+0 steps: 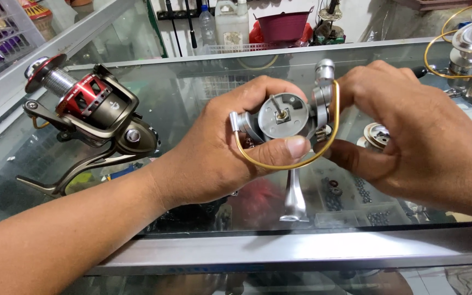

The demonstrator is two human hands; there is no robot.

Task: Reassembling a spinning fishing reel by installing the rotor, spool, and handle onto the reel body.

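Both hands (pixel 222 145) grip silver reel body (pixel 282 117).

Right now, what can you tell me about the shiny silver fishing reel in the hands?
The silver fishing reel looks like metal, with its spool off, so a flat round grey disc with a thin shaft in the middle shows. A gold wire bail loops under and around it. Its foot hangs down toward the glass counter. The left hand grips its body, thumb across the front, while the right hand pinches the bail arm on the other side. It is held above the counter, not resting on it.
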